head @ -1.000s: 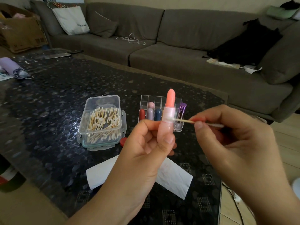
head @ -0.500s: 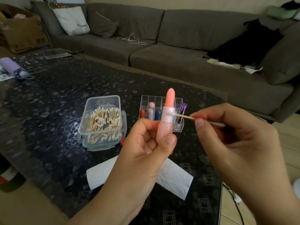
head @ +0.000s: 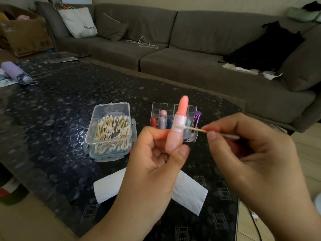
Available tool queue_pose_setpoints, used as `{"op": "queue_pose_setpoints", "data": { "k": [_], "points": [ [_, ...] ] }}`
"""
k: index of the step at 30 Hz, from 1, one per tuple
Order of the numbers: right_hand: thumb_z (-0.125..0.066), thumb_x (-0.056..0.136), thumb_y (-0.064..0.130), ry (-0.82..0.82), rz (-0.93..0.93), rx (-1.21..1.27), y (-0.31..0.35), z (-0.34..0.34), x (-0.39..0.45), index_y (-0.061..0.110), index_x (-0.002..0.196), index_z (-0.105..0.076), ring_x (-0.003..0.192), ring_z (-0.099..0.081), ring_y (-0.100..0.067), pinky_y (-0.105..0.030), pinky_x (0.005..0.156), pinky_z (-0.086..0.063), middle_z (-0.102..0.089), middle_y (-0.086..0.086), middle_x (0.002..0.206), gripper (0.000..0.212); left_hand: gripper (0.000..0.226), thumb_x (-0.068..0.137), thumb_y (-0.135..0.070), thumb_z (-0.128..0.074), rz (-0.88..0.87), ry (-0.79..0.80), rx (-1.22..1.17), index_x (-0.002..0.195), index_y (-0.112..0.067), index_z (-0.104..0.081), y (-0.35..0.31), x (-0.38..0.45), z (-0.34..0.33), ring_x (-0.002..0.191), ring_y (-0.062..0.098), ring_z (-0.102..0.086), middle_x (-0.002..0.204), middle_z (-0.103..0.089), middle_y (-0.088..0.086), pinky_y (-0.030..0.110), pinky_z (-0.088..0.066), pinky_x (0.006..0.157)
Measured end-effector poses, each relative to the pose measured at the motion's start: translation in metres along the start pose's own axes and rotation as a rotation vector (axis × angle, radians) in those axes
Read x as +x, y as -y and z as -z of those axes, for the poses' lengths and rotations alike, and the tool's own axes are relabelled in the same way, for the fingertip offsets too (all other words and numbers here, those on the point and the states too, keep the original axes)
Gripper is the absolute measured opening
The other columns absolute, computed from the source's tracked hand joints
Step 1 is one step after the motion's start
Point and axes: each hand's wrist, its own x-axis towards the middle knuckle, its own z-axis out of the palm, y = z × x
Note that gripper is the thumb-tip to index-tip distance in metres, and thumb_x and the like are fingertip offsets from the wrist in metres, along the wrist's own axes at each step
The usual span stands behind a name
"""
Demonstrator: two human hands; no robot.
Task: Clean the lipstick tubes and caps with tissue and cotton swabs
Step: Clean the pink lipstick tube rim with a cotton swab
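Grip, left: my left hand point(head: 152, 162) holds the lipstick point(head: 178, 126) upright, thumb and fingers curled round its pink base, bullet wound out and bare at the top.
Grip, right: my right hand point(head: 246, 153) pinches the cotton swab point(head: 196, 129) between thumb and forefinger near mid-stick; its far tip touches the pale collar of the tube, on the side toward my right hand; the other tip pokes out past my fingers.
Position of work: lipstick sits between my two hands, held above the table point(head: 69, 119) and in front of the clear organiser point(head: 173, 108) that stands behind it.
Risk one: the exposed bullet is just above the swab tip. In my judgement an upward slip would gouge or smear it.
Risk two: the stick looks thin and wooden; too much side pressure could snap it or tip the tube out of my left grip.
Risk three: I judge that a loaded tip could spread colour round the collar rather than lift it.
Supplies nearby: box of swabs point(head: 111, 129) open on the table to my left; tissue point(head: 111, 186) lying flat beneath my left hand.
Remaining stock: several tubes upright in the organiser.
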Motion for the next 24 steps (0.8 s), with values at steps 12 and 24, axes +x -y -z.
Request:
{"op": "queue_pose_setpoints", "data": {
  "k": [12, 24],
  "points": [
    [-0.057, 0.081, 0.029, 0.009, 0.014, -0.006, -0.0003, -0.0012, -0.0007, 0.027, 0.077, -0.066, 0.048, -0.045, -0.011, -0.008, 0.049, -0.032, -0.050, -0.001, 0.058, 0.011, 0.018, 0.071, -0.029, -0.067, -0.077, -0.072, 0.264, 0.085, -0.036, -0.059, 0.0005, -0.0032, 0.0004, 0.079, 0.009, -0.065, 0.086, -0.066, -0.005, 0.029, -0.053, 0.076],
    [-0.058, 0.083, 0.028, -0.011, 0.050, -0.079, 0.0017, -0.0023, -0.0006, 0.026, 0.079, -0.068, 0.049, -0.049, -0.013, -0.013, 0.048, -0.036, -0.051, 0.005, 0.053, 0.011, 0.022, 0.068, -0.042, -0.069, -0.090, -0.155, 0.364, 0.086, -0.041, -0.056, 0.0035, -0.0057, -0.0011, 0.086, 0.014, -0.064, 0.088, -0.065, -0.009, 0.045, -0.052, 0.082]
  ]
}}
